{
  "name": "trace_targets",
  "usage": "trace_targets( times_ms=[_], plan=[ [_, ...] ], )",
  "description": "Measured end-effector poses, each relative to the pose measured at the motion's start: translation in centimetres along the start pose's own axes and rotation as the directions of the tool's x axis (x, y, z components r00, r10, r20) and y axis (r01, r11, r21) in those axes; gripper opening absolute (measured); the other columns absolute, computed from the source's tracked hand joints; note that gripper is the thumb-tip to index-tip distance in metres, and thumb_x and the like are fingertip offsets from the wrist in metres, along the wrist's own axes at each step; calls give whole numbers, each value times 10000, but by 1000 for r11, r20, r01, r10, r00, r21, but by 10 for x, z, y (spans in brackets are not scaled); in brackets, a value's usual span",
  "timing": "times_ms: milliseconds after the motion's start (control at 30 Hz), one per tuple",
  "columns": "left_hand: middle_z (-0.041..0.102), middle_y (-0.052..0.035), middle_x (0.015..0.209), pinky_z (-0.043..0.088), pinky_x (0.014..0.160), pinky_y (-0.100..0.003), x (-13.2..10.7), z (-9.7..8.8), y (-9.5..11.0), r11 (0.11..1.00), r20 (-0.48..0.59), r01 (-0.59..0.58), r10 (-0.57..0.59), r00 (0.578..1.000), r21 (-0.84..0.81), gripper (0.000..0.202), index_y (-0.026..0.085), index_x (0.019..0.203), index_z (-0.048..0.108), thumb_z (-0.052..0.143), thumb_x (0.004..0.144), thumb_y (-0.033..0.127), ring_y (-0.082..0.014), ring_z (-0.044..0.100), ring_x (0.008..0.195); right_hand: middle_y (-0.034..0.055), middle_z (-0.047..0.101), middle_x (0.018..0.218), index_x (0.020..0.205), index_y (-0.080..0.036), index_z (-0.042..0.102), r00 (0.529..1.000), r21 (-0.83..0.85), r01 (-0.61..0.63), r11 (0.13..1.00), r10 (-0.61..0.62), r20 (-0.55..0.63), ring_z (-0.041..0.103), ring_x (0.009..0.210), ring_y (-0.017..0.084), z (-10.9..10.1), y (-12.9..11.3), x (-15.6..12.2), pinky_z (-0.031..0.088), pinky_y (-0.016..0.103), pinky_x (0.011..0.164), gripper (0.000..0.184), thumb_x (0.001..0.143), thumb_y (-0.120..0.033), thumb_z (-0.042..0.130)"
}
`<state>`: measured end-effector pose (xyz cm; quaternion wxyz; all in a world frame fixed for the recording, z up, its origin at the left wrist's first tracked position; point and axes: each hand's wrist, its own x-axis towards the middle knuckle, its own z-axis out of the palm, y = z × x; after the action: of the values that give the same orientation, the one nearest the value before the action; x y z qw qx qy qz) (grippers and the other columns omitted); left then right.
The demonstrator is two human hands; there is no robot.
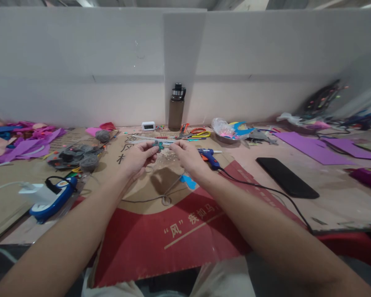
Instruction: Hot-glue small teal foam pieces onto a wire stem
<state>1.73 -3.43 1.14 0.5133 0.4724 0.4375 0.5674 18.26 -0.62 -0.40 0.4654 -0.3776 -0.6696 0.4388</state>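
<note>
Between the thumb and fingers of my left hand (142, 156) is a small dark green piece (158, 144), held up over the cardboard. My right hand (185, 153) is pinched closed just to the right of it, with a gap between the two hands. A strand of grey yarn (174, 184) rises from the cardboard to my right hand; its end is hidden by the fingers. Lower down, the yarn makes a small loop (166, 201). A blue scrap (188, 182) lies under my right wrist on the red-and-brown cardboard sheet (179, 235).
A blue glue gun (209, 157) with a black cord and a phone (287, 177) lie to the right. Scissors (200, 133), a bottle (177, 108) and a small white clock (148, 126) stand behind. At left are a blue power strip (54, 200) and grey yarn balls (89, 162).
</note>
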Motion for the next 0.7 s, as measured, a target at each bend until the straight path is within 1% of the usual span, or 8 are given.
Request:
trace_targets(
  times_ms=[100, 267, 333, 400, 500, 567, 633, 700],
  plan=[
    [551, 27, 570, 341, 452, -174, 3, -4, -1, 1000, -29, -3, 2, 1000, -17, 233, 132, 745, 642, 806, 623, 244, -54, 462, 479, -37, 483, 631, 679, -196, 547, 998, -81, 36, 996, -40, -54, 429, 624, 120, 0, -5, -3, 325, 259, 607, 209, 799, -366, 531],
    [557, 27, 582, 341, 454, -181, 7, -11, -5, 1000, -123, -24, 23, 992, -1, 230, 141, 736, 610, 780, 616, 236, -67, 492, 492, -22, 482, 571, 615, -195, 575, 999, -107, -4, 994, 8, 37, 455, 599, 133, 1, 2, -2, 321, 264, 600, 299, 842, -356, 465],
    [562, 21, 571, 335, 455, -190, 7, -11, -7, 997, -127, -41, 48, 991, 59, 185, 145, 729, 612, 749, 640, 232, -74, 488, 488, -13, 501, 574, 593, -191, 565, 994, -155, -41, 987, 56, 94, 478, 616, 141, 2, 7, 0, 336, 270, 616, 339, 857, -371, 454],
    [575, 11, 561, 333, 461, -206, 6, -10, -8, 982, -103, -82, 101, 990, 173, 126, 153, 725, 624, 708, 683, 238, -84, 478, 481, 0, 564, 656, 657, -182, 578, 995, -193, -53, 980, 69, 75, 514, 684, 150, 4, 10, 0, 371, 280, 674, 302, 860, -380, 474],
    [584, 10, 561, 348, 490, -231, 2, -7, -8, 905, -67, -178, 220, 973, 387, 82, 168, 740, 654, 671, 726, 247, -104, 477, 495, 29, 631, 898, 877, -181, 565, 1000, -72, -7, 997, 5, -22, 567, 855, 155, 10, 11, -1, 425, 301, 809, 233, 824, -408, 572],
    [616, 0, 619, 371, 532, -239, -2, -3, -7, 839, -35, -242, 296, 954, 488, 77, 173, 756, 679, 671, 731, 246, -120, 510, 553, 54, 619, 1037, 998, -191, 523, 998, 57, 53, 997, -52, -26, 583, 963, 152, 15, 12, -3, 443, 302, 874, 352, 764, -410, 667],
    [646, -10, 687, 389, 567, -243, -4, 0, -8, 812, -5, -277, 326, 945, 514, 82, 177, 770, 697, 669, 736, 245, -129, 536, 607, 55, 608, 1067, 1052, -203, 496, 995, 125, 97, 987, -99, 10, 596, 974, 145, 18, 13, -5, 465, 296, 874, 438, 718, -370, 724],
    [631, -3, 671, 392, 558, -243, -6, 3, -9, 835, 12, -272, 303, 953, 478, 80, 181, 755, 690, 664, 746, 256, -124, 525, 586, 27, 619, 975, 1033, -205, 510, 992, 133, 115, 984, -121, 39, 608, 882, 134, 18, 14, -6, 489, 291, 816, 377, 738, -336, 704]
  ],
)
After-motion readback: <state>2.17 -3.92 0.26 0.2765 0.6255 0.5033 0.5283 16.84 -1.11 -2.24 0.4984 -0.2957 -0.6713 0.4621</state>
